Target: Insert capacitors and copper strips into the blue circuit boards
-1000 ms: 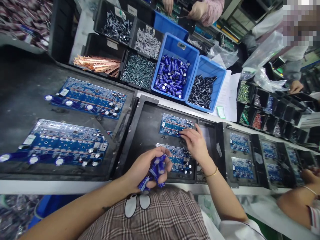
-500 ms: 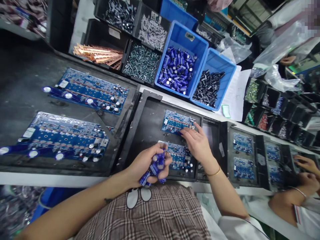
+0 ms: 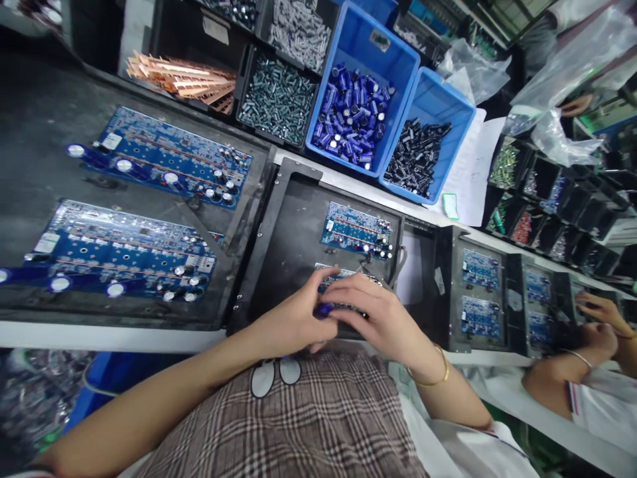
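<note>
Head view: the black tray (image 3: 293, 226) has bare floor along its raised left edge. Near its front, the right hand (image 3: 382, 309), fingers bent, grip unclear, is close against the half-closed left hand (image 3: 297, 313). Beyond lies a circuit board (image 3: 355, 229); in the left's curl, a blue capacitor (image 3: 324, 309).

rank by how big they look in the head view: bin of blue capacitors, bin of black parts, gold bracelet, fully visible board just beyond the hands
1. Bin of blue capacitors
2. Bin of black parts
3. Board
4. Gold bracelet
</note>
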`<state>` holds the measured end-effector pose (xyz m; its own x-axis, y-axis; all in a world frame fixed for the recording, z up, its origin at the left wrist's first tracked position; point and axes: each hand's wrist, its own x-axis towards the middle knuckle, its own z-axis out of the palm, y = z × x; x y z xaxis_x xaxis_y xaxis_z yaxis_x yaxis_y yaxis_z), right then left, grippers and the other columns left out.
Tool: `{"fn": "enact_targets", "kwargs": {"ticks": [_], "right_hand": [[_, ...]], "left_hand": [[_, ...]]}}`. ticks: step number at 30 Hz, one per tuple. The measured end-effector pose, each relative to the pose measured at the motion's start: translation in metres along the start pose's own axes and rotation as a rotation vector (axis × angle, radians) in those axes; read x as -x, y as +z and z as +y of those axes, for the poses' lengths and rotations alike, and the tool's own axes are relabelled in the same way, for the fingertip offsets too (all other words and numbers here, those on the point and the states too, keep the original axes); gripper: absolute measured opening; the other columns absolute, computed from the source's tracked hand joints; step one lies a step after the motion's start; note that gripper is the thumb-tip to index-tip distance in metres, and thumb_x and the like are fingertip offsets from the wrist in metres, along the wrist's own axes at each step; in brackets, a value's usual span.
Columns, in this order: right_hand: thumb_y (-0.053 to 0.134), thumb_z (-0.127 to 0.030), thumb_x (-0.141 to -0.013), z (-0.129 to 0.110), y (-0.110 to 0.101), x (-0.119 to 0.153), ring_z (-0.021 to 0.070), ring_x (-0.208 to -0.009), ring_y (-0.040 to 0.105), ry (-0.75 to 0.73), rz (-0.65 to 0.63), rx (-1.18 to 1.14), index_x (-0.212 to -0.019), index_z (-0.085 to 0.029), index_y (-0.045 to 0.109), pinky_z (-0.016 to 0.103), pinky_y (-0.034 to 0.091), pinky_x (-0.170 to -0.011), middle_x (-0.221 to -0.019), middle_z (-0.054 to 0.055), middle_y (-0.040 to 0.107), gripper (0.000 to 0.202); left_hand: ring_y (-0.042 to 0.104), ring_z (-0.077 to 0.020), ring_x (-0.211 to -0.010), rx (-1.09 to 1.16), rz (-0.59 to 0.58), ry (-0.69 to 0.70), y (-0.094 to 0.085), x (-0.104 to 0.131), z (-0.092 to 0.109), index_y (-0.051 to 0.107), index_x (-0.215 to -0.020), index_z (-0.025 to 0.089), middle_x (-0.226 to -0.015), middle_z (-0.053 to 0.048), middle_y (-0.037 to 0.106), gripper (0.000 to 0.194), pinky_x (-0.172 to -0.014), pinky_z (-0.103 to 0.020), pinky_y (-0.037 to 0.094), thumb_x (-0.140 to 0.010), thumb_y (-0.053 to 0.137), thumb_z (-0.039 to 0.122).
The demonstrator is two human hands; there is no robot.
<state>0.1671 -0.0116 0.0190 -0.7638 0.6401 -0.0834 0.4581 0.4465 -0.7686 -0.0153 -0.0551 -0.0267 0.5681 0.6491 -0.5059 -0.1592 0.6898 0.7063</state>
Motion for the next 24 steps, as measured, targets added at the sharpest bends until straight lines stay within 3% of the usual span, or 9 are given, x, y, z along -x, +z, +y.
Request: {"fn": "enact_targets", "kwargs": {"ticks": [2,5,8,11,14,17,20,24], "right_hand": [[0.057,-0.020,-0.095,0.004,0.002,-0.001,0.0157,-0.110,0.062,0.014,0.057,-0.036,-0.111,-0.023,0.066,0.035,0.052,-0.100,-0.109,0.003,0.070,0.019],[0.059,-0.017,-0.093,0.009,-0.001,-0.001,0.0150,-0.105,0.064,0.055,0.179,-0.076,-0.109,-0.025,0.066,0.033,0.055,-0.093,-0.108,0.003,0.069,0.019],[0.060,-0.012,-0.092,0.013,-0.004,-0.003,0.0143,-0.100,0.065,0.020,0.209,-0.084,-0.104,-0.025,0.068,0.034,0.055,-0.091,-0.107,0.002,0.069,0.020],[0.064,-0.014,-0.090,0.013,-0.004,-0.003,0.0153,-0.099,0.066,-0.005,0.209,-0.120,-0.103,-0.027,0.070,0.035,0.055,-0.091,-0.108,0.002,0.069,0.019],[0.071,-0.025,-0.086,0.008,0.000,-0.001,0.0170,-0.095,0.067,0.082,0.236,-0.117,-0.112,-0.028,0.068,0.035,0.057,-0.085,-0.104,0.002,0.071,0.026],[0.067,-0.028,-0.090,0.009,-0.001,-0.004,0.0159,-0.087,0.067,0.144,0.229,-0.031,-0.113,-0.029,0.068,0.032,0.057,-0.078,-0.097,0.001,0.072,0.023],[0.060,-0.026,-0.094,0.028,-0.007,-0.014,0.0184,-0.093,0.066,0.179,0.318,0.242,-0.110,-0.028,0.069,0.038,0.053,-0.086,-0.103,0.003,0.073,0.019],[0.055,-0.025,-0.096,0.069,-0.011,-0.031,0.0234,-0.099,0.062,0.196,0.350,0.597,-0.107,-0.028,0.071,0.048,0.044,-0.094,-0.102,0.003,0.074,0.019]], "left_hand": [[0.047,-0.0080,-0.038,0.092,0.011,-0.011,-0.003,0.000,0.002,0.029,-0.145,0.023,-0.058,0.008,0.054,0.075,-0.034,-0.012,0.029,-0.076,0.057,0.011],[0.049,-0.0069,-0.039,0.266,0.062,-0.039,-0.007,-0.001,0.007,0.052,-0.111,0.019,-0.067,0.004,0.053,0.029,-0.029,-0.012,0.022,-0.086,0.056,0.033],[0.047,-0.0061,-0.038,0.293,0.080,-0.063,-0.009,-0.001,0.011,0.050,-0.086,0.018,-0.063,0.003,0.052,0.032,-0.029,-0.012,0.023,-0.092,0.049,0.049],[0.039,-0.0053,-0.033,0.276,0.042,-0.040,-0.007,-0.001,0.011,0.049,-0.089,0.019,-0.053,0.004,0.053,0.027,-0.029,-0.011,0.024,-0.092,0.052,0.046],[0.033,-0.0040,-0.030,0.303,0.017,0.004,-0.004,-0.001,0.012,0.048,-0.094,0.020,-0.049,0.006,0.052,0.023,-0.029,-0.010,0.023,-0.090,0.056,0.041],[0.039,-0.0044,-0.033,0.407,0.088,0.021,-0.004,-0.003,0.013,0.049,-0.093,0.020,-0.056,0.005,0.054,0.022,-0.029,-0.010,0.023,-0.088,0.059,0.038],[0.050,-0.0080,-0.041,0.569,0.199,-0.010,-0.007,-0.007,0.014,0.052,-0.099,0.020,-0.068,0.002,0.057,0.015,-0.029,-0.011,0.023,-0.088,0.051,0.030],[0.051,-0.0094,-0.042,0.640,0.247,-0.062,-0.012,-0.012,0.014,0.053,-0.113,0.018,-0.067,0.001,0.056,0.025,-0.029,-0.011,0.024,-0.090,0.043,0.022]]}}
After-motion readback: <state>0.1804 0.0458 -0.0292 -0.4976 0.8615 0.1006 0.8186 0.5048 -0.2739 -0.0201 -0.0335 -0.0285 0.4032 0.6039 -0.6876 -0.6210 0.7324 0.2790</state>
